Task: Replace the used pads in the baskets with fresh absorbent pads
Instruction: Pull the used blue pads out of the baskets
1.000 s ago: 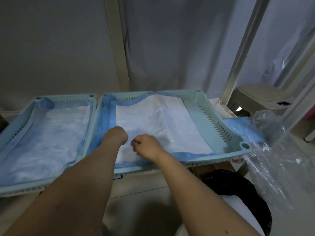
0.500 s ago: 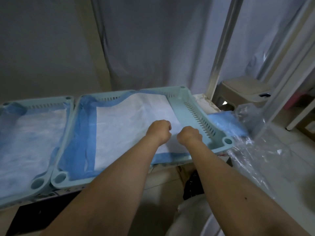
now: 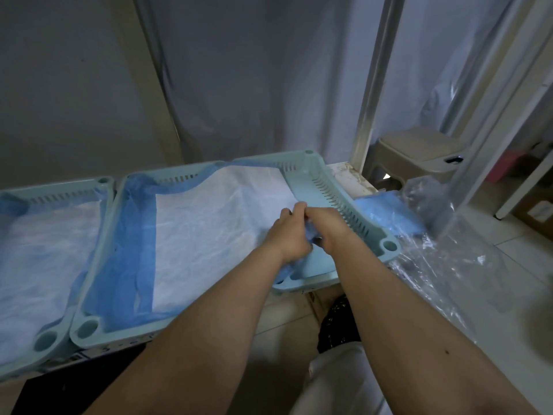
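Observation:
Two pale green baskets stand side by side on a shelf. The right basket (image 3: 326, 190) holds a white absorbent pad with a blue border (image 3: 206, 223). My left hand (image 3: 288, 235) and my right hand (image 3: 332, 227) sit close together at the pad's right edge, near the basket's right wall. Both pinch the blue border, which bunches up between them. The left basket (image 3: 101, 187) holds another white and blue pad (image 3: 39, 253) lying flat.
A stack of folded blue pads (image 3: 386, 214) lies in a clear plastic bag (image 3: 443, 265) right of the baskets. A beige stool (image 3: 419, 151) stands behind a metal post (image 3: 371, 94). A black bin bag (image 3: 335, 322) sits below. Grey curtain hangs behind.
Both hands have moved from the pad's front middle to its right edge and gathered the blue border there. The view has swung to the right.

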Demonstrator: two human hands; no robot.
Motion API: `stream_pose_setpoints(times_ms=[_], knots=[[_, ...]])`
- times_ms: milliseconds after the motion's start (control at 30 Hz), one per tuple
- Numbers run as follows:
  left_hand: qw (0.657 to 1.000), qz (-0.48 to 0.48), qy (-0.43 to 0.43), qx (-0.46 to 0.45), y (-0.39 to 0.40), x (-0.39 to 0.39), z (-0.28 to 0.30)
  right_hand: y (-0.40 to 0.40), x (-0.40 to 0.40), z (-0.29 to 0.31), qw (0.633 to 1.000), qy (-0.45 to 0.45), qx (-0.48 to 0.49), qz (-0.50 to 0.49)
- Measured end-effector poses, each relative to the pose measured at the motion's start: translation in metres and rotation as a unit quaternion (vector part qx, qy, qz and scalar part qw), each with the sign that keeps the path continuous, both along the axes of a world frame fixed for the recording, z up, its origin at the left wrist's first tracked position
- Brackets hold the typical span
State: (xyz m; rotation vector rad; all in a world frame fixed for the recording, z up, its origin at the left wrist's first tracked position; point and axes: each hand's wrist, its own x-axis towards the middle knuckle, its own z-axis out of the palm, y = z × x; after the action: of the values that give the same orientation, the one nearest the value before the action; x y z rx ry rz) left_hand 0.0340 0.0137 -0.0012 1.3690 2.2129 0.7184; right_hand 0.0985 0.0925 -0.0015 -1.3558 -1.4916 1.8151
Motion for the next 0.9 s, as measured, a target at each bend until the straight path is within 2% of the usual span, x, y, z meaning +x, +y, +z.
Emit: stream_pose_setpoints(times_ms=[67,100,167,267,333,467,533,600,700,833,900], knots=[[0.993,0.081,-0.03,0.078,-0.002,-0.006,0.008,0.0,-0.001,0.006,0.992,0.091,-0.086,-0.004],[0.986,0.12,-0.049,0.107,-0.004,-0.01,0.012,0.002,0.0,0.006,0.988,0.107,-0.11,-0.012],[0.968,0.182,-0.092,0.147,-0.008,-0.021,0.018,0.005,0.001,0.003,0.988,0.08,-0.132,-0.025],[0.949,0.239,-0.125,0.164,-0.014,-0.027,0.022,-0.007,0.002,-0.003,0.989,-0.043,-0.131,0.05],[0.942,0.261,-0.127,0.171,-0.016,-0.026,0.022,-0.016,-0.002,-0.008,0.983,-0.086,-0.136,0.092],[0.922,0.292,-0.143,0.211,-0.018,-0.023,0.026,-0.026,-0.007,-0.008,0.965,0.015,-0.248,0.082],[0.909,0.312,-0.151,0.232,-0.018,-0.026,0.029,-0.027,-0.011,-0.009,0.951,0.013,-0.298,0.084],[0.898,0.328,-0.151,0.253,-0.019,-0.03,0.033,-0.024,-0.014,-0.012,0.951,-0.052,-0.284,0.11],[0.883,0.35,-0.147,0.275,-0.022,-0.035,0.039,-0.026,-0.013,-0.014,0.954,-0.155,-0.199,0.162],[0.872,0.368,-0.148,0.286,-0.025,-0.036,0.046,-0.04,-0.007,-0.001,0.947,-0.138,-0.132,0.259],[0.869,0.373,-0.151,0.288,-0.026,-0.035,0.047,-0.044,-0.003,0.002,0.941,-0.103,-0.131,0.295]])
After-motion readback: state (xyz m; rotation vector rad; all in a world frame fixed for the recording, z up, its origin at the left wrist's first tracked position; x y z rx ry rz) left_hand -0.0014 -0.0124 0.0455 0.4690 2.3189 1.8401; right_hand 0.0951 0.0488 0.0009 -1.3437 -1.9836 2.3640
